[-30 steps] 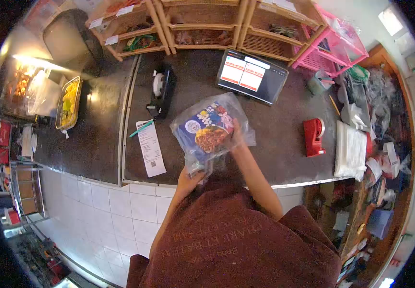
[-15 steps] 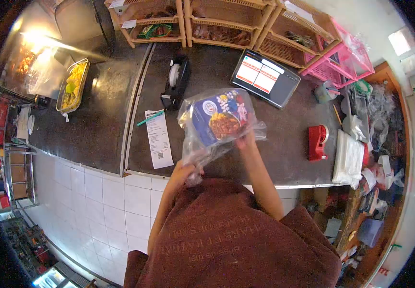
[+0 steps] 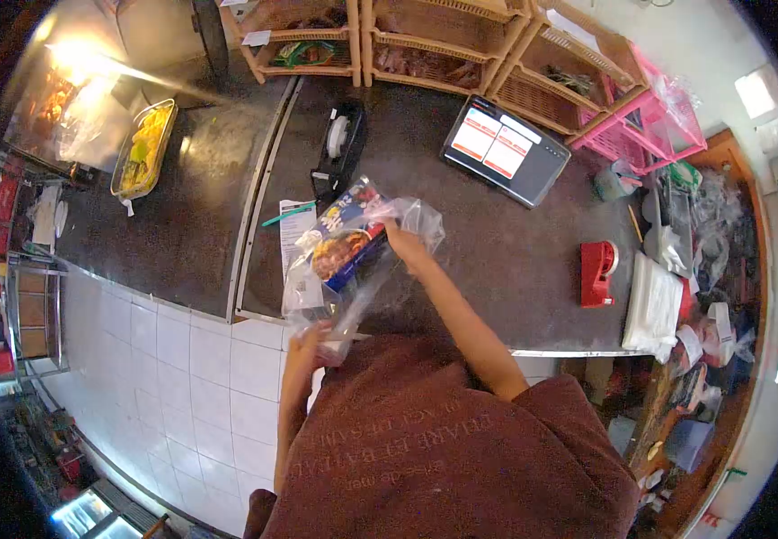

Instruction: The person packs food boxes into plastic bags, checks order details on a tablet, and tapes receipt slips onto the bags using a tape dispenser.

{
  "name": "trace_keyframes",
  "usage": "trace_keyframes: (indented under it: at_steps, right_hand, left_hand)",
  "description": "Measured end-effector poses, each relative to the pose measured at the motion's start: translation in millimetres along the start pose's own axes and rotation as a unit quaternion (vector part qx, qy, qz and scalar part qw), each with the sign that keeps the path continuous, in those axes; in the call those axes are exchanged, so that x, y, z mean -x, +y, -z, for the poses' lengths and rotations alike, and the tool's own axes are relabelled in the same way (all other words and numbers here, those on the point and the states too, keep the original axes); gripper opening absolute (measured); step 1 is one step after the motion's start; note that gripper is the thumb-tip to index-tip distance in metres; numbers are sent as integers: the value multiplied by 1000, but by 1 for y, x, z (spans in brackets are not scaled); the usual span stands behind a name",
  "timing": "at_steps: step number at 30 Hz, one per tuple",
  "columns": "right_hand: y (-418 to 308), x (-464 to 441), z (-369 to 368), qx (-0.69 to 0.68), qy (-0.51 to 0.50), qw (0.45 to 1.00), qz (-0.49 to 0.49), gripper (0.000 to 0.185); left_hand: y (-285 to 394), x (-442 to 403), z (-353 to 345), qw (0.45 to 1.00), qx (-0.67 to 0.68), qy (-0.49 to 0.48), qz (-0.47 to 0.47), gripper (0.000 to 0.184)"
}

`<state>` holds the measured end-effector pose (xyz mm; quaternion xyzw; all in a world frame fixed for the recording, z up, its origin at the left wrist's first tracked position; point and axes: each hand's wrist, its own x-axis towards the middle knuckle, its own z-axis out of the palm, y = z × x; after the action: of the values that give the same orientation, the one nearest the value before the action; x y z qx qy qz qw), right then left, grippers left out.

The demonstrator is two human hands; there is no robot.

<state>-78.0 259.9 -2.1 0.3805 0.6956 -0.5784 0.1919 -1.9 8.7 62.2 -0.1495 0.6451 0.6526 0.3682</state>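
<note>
A blue food box (image 3: 346, 235) with a printed picture of a dish sits tilted inside a clear plastic bag (image 3: 366, 292). My right hand (image 3: 400, 241) grips the bag's plastic at the box's right side, fingers closed. Lower left, my left hand (image 3: 306, 345) is closed on another part of the bag near the counter's front edge. Partly covered by the bag, a printed receipt (image 3: 292, 235) lies on the counter with a green straw-like stick (image 3: 288, 215) across its top.
A black tape dispenser (image 3: 338, 148) and a tablet (image 3: 506, 150) stand at the back, before tan basket racks (image 3: 425, 78). At right are a red tape dispenser (image 3: 597, 274) and a stack of plastic bags (image 3: 651, 303). A tray of yellow food (image 3: 144, 148) is at left.
The bagged box has moved left and turned, now overlapping the receipt. My right hand has shifted up and left along the bag; my left hand has moved down and left.
</note>
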Motion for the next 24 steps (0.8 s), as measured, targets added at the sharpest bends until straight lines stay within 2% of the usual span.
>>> trace_keyframes:
  at_steps: [2,4,5,7,9,10,11,13,16,17,18,19,20,23,24]
  right_hand:
    - [-14,40,22,137,0,967,216,59]
    - [-28,62,49,250,-52,923,288,54]
    - [-38,75,59,216,-46,908,356,52]
    - [-51,97,75,148,-30,861,485,47]
    - [-43,82,69,241,238,752,566,37]
    - [-31,66,67,273,259,751,542,34]
    - [-19,50,66,306,278,749,518,30]
    - [4,13,70,338,92,864,362,28]
    - [-30,35,110,142,-69,923,351,25]
    - [-39,50,119,11,-79,940,333,25]
    - [-51,66,130,-120,-85,939,312,25]
    - [-65,84,141,-156,-41,929,334,23]
    - [-78,103,150,-192,0,916,353,22]
    - [-91,164,159,-115,-1,892,436,29]
    - [-89,178,156,-127,4,887,444,26]
  left_hand:
    - [1,9,11,991,-15,96,-90,24]
    - [16,17,5,971,-7,176,-159,18]
    - [28,25,-1,961,6,210,-180,16]
    - [38,30,-4,959,25,201,-199,15]
    - [42,31,-7,955,57,185,-226,15]
    - [47,32,-10,959,148,164,-180,18]
    - [51,32,-16,957,139,146,-209,20]
    - [63,31,-27,949,123,111,-267,26]
    - [94,26,-40,928,61,84,-358,33]
    - [101,26,-40,930,64,82,-353,32]
    - [110,23,-38,931,68,78,-349,31]
    - [118,21,-37,932,74,74,-346,30]
    - [127,24,-34,917,10,88,-389,25]
    - [151,15,-36,889,30,124,-440,21]
    - [159,9,-35,901,98,62,-418,19]
